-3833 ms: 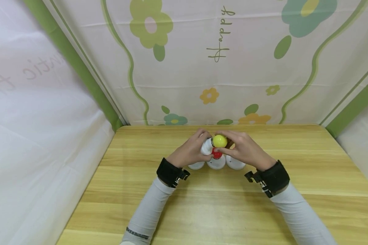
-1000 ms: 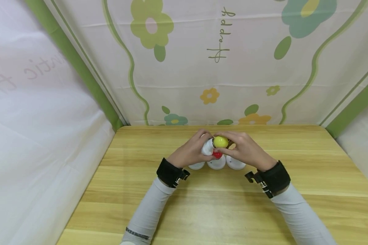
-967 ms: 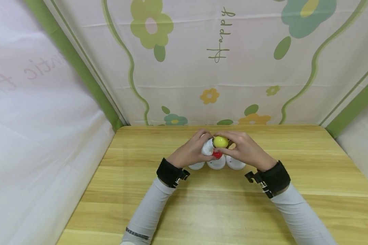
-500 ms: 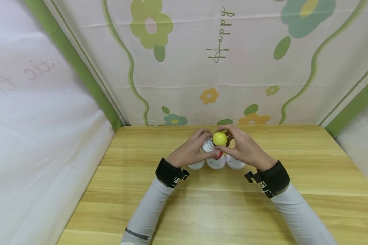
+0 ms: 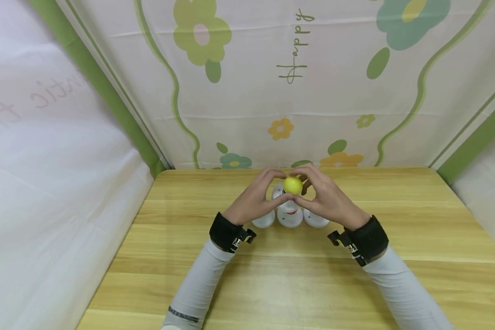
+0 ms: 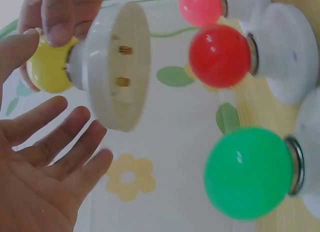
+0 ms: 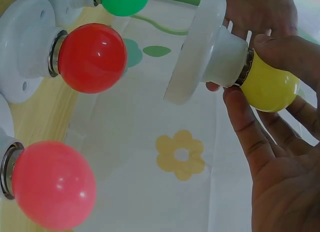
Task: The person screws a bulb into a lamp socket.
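A yellow light bulb (image 5: 293, 186) sits in a round white lamp holder (image 6: 117, 67), raised off the table; two brass screws show in the holder's hollow underside. My right hand (image 5: 327, 201) pinches the bulb between thumb and fingers. Around its other side is my left hand (image 5: 253, 199), thumb at the glass and fingers spread loosely below the bulb in the left wrist view. Beneath, a red bulb (image 7: 92, 58), a green bulb (image 6: 250, 172) and a pink bulb (image 7: 54, 184) stand in white holders; in the head view the raised holder and hands largely hide them.
The holders stand in a row on the wooden table (image 5: 290, 284), with the left holder (image 5: 263, 219) and right holder (image 5: 316, 219) at its ends. Behind the table's back edge hangs a flowered white cloth (image 5: 247, 82); another white cloth (image 5: 45, 183) hangs at the left.
My left hand has let go of the white holder and moved round to the bulb, its fingers opening. Bulb and holder have swung from lying sideways to nearly upright above the row.
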`<state>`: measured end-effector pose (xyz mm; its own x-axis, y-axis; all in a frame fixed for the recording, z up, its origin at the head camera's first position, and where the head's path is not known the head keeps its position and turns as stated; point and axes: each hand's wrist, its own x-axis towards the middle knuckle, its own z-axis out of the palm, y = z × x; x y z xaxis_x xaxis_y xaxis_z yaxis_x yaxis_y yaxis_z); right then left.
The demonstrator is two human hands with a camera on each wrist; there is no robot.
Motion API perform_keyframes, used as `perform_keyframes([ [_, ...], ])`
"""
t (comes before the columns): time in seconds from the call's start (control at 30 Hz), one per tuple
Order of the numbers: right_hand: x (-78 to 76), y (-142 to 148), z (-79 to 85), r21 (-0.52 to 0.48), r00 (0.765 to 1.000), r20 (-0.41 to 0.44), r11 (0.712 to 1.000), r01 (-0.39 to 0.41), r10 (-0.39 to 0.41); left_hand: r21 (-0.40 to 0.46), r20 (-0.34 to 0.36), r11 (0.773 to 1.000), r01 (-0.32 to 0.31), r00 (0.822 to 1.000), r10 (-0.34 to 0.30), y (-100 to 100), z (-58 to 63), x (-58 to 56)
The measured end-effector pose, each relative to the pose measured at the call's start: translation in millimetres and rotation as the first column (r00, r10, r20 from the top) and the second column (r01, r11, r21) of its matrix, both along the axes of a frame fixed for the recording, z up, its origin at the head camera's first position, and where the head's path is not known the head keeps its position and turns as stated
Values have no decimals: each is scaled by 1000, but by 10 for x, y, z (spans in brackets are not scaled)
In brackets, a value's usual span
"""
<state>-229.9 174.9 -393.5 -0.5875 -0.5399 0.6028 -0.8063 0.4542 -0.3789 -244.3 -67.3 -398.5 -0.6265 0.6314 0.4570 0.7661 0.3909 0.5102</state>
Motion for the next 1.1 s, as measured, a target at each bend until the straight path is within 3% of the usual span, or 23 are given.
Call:
perform_keyframes([
  [0.2, 15, -17, 4, 2, 1000, 27, 1000, -9, 9, 62, -15, 995, 76, 997, -75, 26, 1, -26],
  [0.4, 16, -25, -17, -2, 999, 23, 999, -32, 32, 106, 50, 990, 97, 994, -102, 60, 13, -11],
  [0.6, 9, -35, -26, 3, 999, 7, 999, -39, 39, 116, 81, 990, 79, 993, -88, 71, 21, 7],
  [1.1, 16, -43, -34, -1, 999, 1, 999, -41, 41, 122, 52, 990, 63, 996, -70, 42, 21, 16],
])
